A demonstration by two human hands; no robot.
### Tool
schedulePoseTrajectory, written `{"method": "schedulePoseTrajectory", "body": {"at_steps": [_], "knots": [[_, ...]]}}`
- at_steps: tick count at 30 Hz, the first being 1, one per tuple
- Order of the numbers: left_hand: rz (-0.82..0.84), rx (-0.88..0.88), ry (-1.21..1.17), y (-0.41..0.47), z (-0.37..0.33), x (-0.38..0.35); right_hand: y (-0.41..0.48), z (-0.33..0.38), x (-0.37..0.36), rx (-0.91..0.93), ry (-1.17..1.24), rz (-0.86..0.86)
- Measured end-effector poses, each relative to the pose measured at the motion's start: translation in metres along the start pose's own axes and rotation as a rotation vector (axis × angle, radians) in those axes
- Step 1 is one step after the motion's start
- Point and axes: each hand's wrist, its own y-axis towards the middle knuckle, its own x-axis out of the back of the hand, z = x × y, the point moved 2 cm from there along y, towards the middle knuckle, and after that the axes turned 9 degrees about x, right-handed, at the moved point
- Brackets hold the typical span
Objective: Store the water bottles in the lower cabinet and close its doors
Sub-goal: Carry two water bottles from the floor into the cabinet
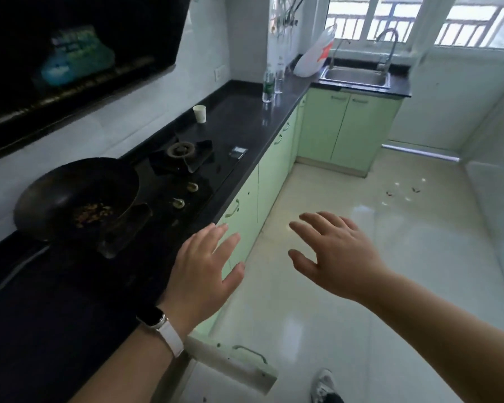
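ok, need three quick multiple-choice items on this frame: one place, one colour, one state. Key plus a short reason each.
1. Where do the water bottles stand?
A. in the sink
B. at the far end of the dark counter
C. on the floor

2. What colour are the lower cabinet doors?
A. pale green
B. red
C. black

3. How are the left hand and right hand?
A. both open, holding nothing
B. left grips a bottle
C. right grips the wok

Key:
1 B, both bottles stand upright on the countertop.
2 A, every door front is pale green.
3 A, the fingers are spread and nothing is in either hand.
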Motion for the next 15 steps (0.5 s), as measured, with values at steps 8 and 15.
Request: {"method": "schedulePoseTrajectory", "body": {"at_steps": [8, 15], "knots": [[0.023, 0.007, 0.006, 0.067, -0.059, -0.032, -0.003, -0.089, -0.022, -0.051, 0.06, 0.0], [0.062, -0.078, 0.04, 0.157, -0.16, -0.096, -0.033, -0.238, -0.032, -0.189, 0.072, 0.002]]}}
